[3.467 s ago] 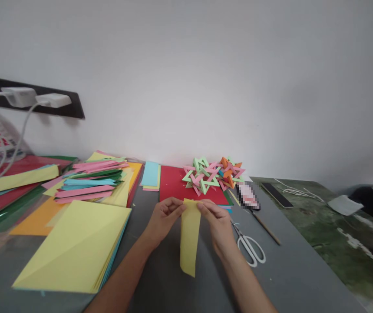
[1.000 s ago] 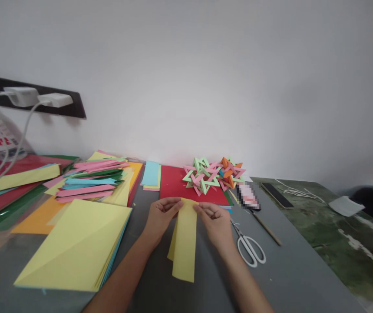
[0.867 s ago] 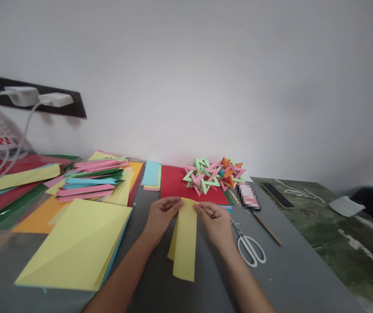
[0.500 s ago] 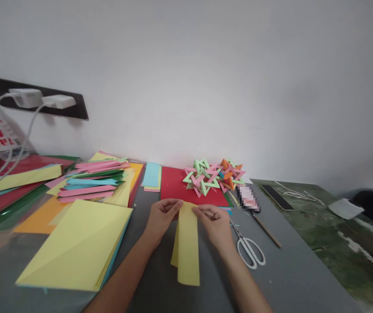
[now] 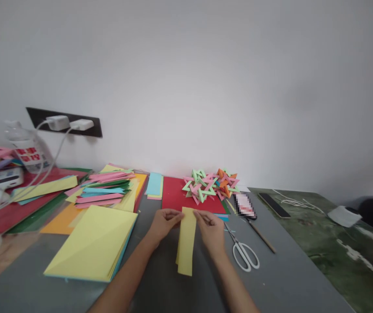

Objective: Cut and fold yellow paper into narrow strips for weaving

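Note:
A folded yellow paper strip [image 5: 186, 243] hangs between my hands, its two layers slightly apart at the lower end. My left hand [image 5: 164, 224] pinches its top left corner between thumb and fingers. At the top right corner, my right hand [image 5: 210, 226] grips it the same way. White-handled scissors [image 5: 243, 252] lie on the grey table to the right of my right hand. Behind the hands, a green and pink folded-paper star [image 5: 199, 186] and an orange, pink and green one [image 5: 227, 182] rest by red paper [image 5: 172, 191].
Left of me lies a stack of yellow and blue paper [image 5: 91, 248], with several folded strips [image 5: 104, 189] behind it. A brown stick [image 5: 261, 235] and a dark phone-like slab [image 5: 274, 205] are at right. A bottle [image 5: 28, 150] and white cables stand far left.
The view has shifted, so the surroundings sit lower and the left side shows more. Both hands keep their pinch on the yellow strip, which now looks narrower and turned slightly.

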Tool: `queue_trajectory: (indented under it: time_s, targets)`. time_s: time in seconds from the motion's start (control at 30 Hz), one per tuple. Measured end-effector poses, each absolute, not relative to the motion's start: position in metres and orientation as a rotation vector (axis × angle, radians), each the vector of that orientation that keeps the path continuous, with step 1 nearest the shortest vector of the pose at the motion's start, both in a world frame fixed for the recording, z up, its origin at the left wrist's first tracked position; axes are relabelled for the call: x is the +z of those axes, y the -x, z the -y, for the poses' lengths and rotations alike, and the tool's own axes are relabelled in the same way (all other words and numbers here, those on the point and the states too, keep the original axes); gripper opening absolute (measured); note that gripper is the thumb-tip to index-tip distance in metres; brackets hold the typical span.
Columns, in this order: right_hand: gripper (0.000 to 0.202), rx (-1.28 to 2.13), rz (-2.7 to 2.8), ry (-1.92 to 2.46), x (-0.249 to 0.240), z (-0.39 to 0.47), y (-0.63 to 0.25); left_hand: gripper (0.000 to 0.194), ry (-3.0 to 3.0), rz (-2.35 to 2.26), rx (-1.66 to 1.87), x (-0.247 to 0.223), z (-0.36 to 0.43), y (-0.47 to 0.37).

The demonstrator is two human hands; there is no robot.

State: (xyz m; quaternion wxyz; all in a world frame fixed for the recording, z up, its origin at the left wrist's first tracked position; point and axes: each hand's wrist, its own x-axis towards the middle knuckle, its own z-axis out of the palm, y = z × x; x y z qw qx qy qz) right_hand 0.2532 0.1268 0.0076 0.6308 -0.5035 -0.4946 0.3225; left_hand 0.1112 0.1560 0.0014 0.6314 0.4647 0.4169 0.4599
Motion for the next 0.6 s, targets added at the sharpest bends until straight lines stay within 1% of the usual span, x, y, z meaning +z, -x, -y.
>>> queue_trajectory:
  time_s: [0.2,0.47,0.6]
  targets:
    - [0.031,1.009,0.998,1.080,0.003,-0.111,-0.254,0.030,-1.127,-0.975,1.047,0.007,-0.145,-0.108]
    - [0.041,1.056,0.983,1.057,-0.007,-0.079,-0.230,0.033,-1.239,-1.086,1.028,-0.005,-0.110,-0.079]
    - [0.044,1.156,1.016,1.087,-0.020,-0.066,-0.221,0.032,-1.274,-1.093,1.067,-0.013,-0.094,-0.071]
